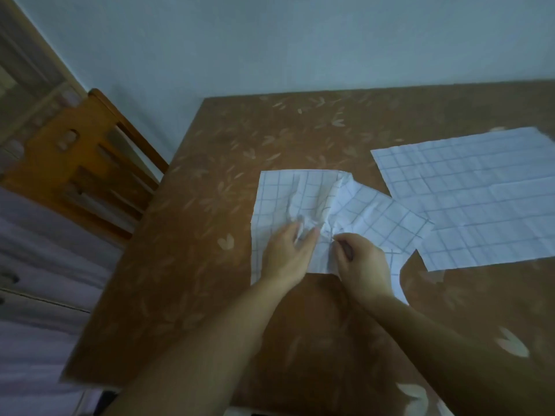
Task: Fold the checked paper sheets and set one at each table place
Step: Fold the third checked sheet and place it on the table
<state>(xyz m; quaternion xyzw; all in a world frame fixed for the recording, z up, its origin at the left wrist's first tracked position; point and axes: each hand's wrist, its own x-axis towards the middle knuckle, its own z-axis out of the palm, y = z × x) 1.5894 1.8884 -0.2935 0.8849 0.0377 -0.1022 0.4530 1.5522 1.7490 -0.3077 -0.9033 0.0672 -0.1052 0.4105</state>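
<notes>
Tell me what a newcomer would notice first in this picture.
First comes the crumpled sheet at the centre: the left hand rests on it and the right hand pinches its creased middle. Next, a flat sheet lies to its right on the brown table. A wooden chair stands at the table's left side.

Wall: a plain pale wall ahead of me, beyond the table's far edge.
Table: my brown table, its top patterned with pale leaves.
Chair: a wooden chair with a slatted back, at the table's left side.
Light: dim, bluish.
</notes>
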